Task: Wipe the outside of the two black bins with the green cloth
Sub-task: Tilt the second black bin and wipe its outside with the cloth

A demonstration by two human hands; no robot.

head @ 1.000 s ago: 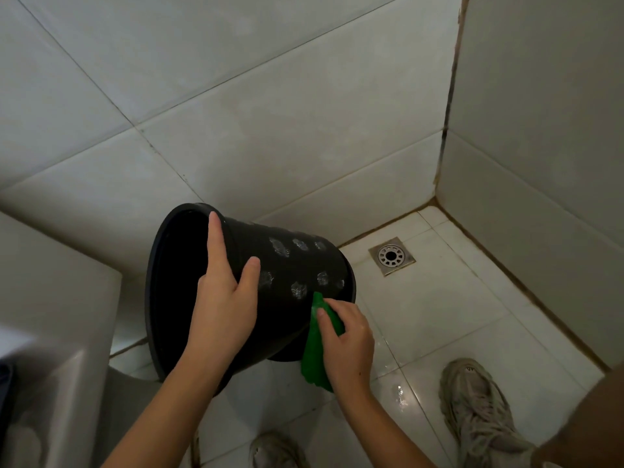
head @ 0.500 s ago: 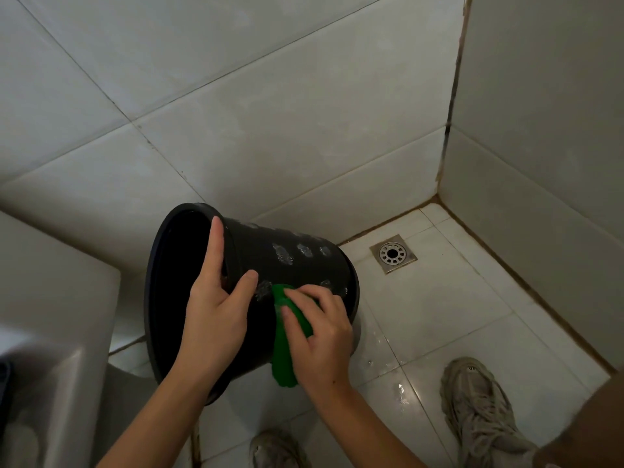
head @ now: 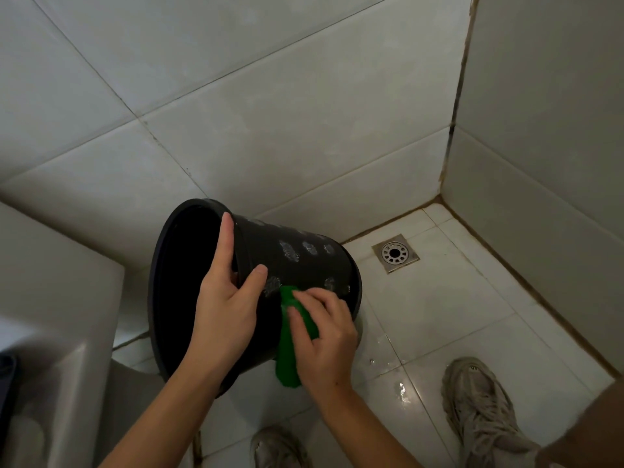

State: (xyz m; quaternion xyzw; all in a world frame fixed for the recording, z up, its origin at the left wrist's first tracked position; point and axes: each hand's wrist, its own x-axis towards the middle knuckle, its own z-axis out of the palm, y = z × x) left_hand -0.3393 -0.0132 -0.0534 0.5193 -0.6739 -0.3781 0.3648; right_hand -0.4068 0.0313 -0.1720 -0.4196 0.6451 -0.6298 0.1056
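Note:
A black bin [head: 297,261] with wet patches on its side is held tilted above the floor, its open mouth turned toward me and to the left. My left hand [head: 226,309] grips its rim, the forefinger lying along the rim and the thumb on the outer wall. My right hand [head: 324,336] holds the green cloth [head: 290,346] and presses it against the bin's lower outer side, close to my left thumb. The cloth's tail hangs down below the bin. Only one bin is in view.
Tiled walls meet in a corner at the back right. A metal floor drain [head: 395,253] sits in the wet white floor tiles. My two grey shoes [head: 479,407] stand at the bottom. A white fixture [head: 50,366] fills the lower left.
My right hand has slid the cloth leftward along the bin's side, from near the base toward my left thumb. The bin and left hand stay almost still.

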